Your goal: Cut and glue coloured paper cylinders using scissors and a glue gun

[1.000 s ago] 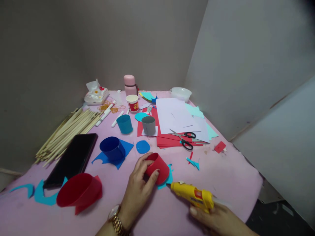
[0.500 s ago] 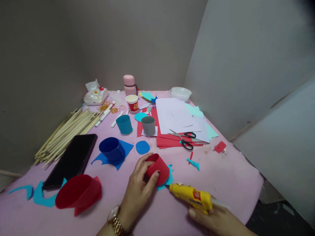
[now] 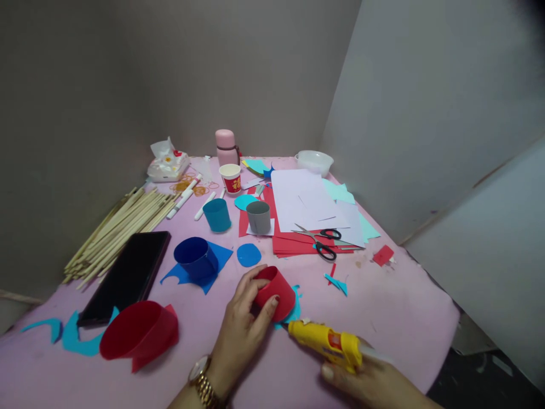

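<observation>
My left hand (image 3: 242,326), with a gold watch on the wrist, grips a small red paper cup (image 3: 276,291) that lies tilted on the pink table (image 3: 395,312) over a light blue paper scrap (image 3: 294,309). My right hand (image 3: 374,383) holds a yellow glue gun (image 3: 326,342); its nozzle points left, close to the cup's lower edge. Whether the nozzle touches the cup I cannot tell.
A larger red paper cup (image 3: 136,335), a dark blue cup (image 3: 195,258), a teal cup (image 3: 217,215) and a grey cup (image 3: 258,217) stand around. A black phone (image 3: 128,275), bamboo sticks (image 3: 114,227), scissors (image 3: 321,241) on red and white sheets, a pink bottle (image 3: 225,146) and a white bowl (image 3: 314,162) lie farther off.
The glue gun has slid slightly left, its nozzle closer to the small red cup. My left hand keeps its grip on the cup.
</observation>
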### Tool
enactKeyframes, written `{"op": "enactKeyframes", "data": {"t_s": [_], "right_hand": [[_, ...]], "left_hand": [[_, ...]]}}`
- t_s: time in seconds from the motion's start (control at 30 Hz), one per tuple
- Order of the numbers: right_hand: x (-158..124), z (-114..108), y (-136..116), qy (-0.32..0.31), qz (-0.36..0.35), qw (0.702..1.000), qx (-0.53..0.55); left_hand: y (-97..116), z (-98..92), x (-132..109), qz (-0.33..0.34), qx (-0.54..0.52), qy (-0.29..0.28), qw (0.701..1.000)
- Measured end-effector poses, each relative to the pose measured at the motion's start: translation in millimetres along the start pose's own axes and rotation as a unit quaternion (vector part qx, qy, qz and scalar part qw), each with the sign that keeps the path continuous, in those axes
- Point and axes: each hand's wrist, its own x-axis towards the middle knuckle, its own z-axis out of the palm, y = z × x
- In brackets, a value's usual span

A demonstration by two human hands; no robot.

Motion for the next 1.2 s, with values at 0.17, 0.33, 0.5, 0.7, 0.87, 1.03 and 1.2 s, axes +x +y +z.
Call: {"op": "enactKeyframes", "data": {"t_s": [0.17, 0.33, 0.5, 0.7, 0.87, 1.03, 1.2], "right_hand": [[3.1, -0.9, 3.8, -0.035, -0.043, 0.998, 0.011], [0.3, -5.0, -0.8, -0.032, -0.025, 0.999, 0.001], [-1.4, -4.9, -5.4, -0.014, -0.017, 1.000, -0.007], [-0.6, -7.1, -1.9, -0.018, 0.001, 1.000, -0.024], [-4.2, -12.8, 5.4, 0.009, -0.001, 1.000, -0.004], [-3.0, -8.9, 4.2, -0.005, -0.005, 1.000, 0.016], [5.2, 2.2, -3.7, -0.022, -0.040, 0.998, 0.045]], "left_hand": [[0.3, -0.4, 0.5, -0.002, -0.002, 0.000, 1.000], [-0.5, -1.1, -0.7, 0.000, -0.001, -0.001, 1.000], [-0.9, -1.0, -2.1, 0.008, -0.001, -0.004, 1.000], [-0.4, -1.4, -1.9, 0.007, -0.002, -0.008, 1.000], [-1.6, -1.1, -1.3, 0.006, -0.006, -0.006, 1.000], [-2.0, -1.1, -0.8, 0.001, -0.010, -0.007, 1.000], [-0.4, -1.1, 0.6, -0.003, -0.007, -0.004, 1.000]]}}
